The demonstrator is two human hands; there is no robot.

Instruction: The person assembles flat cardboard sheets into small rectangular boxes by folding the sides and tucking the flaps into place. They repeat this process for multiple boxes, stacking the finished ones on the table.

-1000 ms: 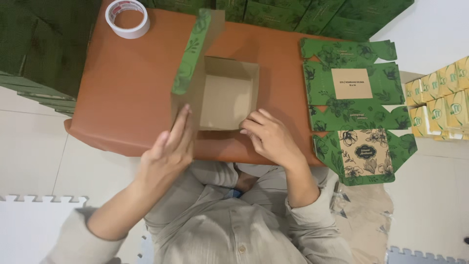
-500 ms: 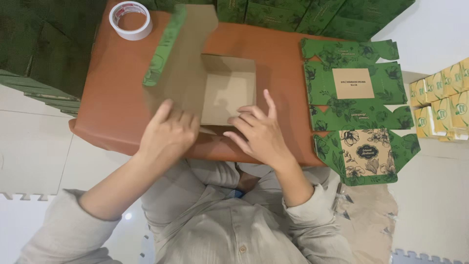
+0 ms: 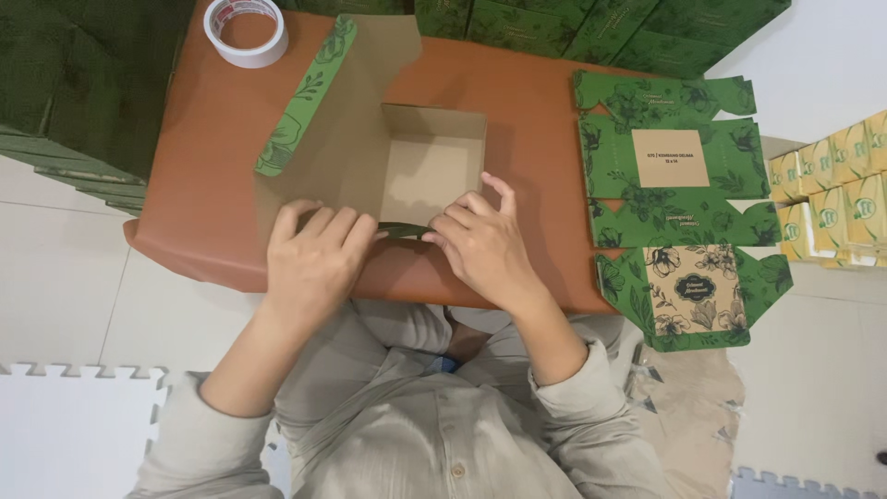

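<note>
A half-folded cardboard box [image 3: 430,171], brown inside and green with a leaf print outside, lies on the orange-brown table [image 3: 203,185]. Its lid flap [image 3: 328,102] lies opened out flat to the left. My left hand [image 3: 314,254] presses on the box's near left wall and flap. My right hand [image 3: 480,245] presses on the near wall, fingers spread over the edge. Both hands touch the box at its front side.
A roll of white tape [image 3: 246,30] sits at the table's far left corner. A flat unfolded green box blank [image 3: 679,199] lies on the right. Stacks of green boxes [image 3: 74,83] stand left and behind. Small yellow boxes [image 3: 832,199] are at the far right.
The lid flap has swung from upright down to the left and lies flat. Both hands have moved closer together onto the box's near wall.
</note>
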